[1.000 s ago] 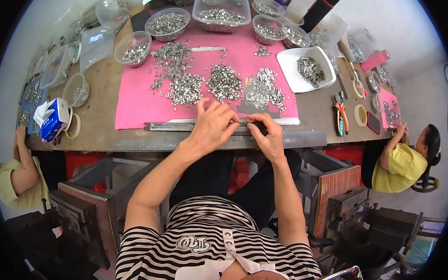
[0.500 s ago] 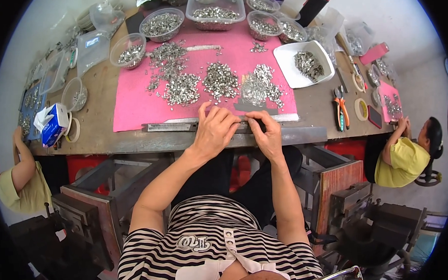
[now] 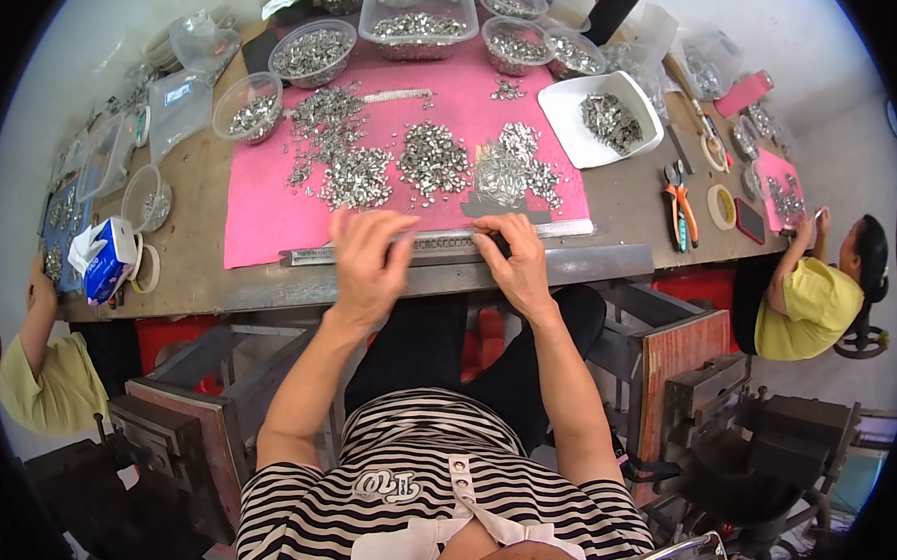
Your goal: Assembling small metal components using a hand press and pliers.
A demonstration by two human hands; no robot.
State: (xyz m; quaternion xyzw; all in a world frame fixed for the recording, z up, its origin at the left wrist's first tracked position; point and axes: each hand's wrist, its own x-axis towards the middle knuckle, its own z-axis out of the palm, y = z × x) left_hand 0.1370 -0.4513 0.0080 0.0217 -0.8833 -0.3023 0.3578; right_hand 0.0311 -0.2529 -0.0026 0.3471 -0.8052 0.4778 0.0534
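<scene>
My left hand (image 3: pixel 370 268) is over the left part of a long slotted metal strip (image 3: pixel 445 246) at the table's front edge. It is blurred by motion, its thumb apart from the bent fingers, with nothing visible between them. My right hand (image 3: pixel 516 262) rests at the strip's right part, thumb and index finger bent together at it; whatever they pinch is too small to make out. Small pieces sit in a row along the strip. Beyond it, on a pink mat (image 3: pixel 265 208), lie heaps of small silvery metal parts (image 3: pixel 433 159) and a pile of clear, shiny pieces (image 3: pixel 502 178).
Plastic tubs of metal parts (image 3: pixel 418 29) line the back. A white tray (image 3: pixel 562 125), orange-handled pliers (image 3: pixel 680 205) and a tape roll (image 3: pixel 722 208) are at right. A tissue pack (image 3: pixel 110 260) stands at left. Two people in yellow tops (image 3: pixel 810 304) work at either end.
My left hand has moved left, away from my right hand, and its thumb has parted from the fingers. My right hand has shifted slightly left. More of the strip shows between them.
</scene>
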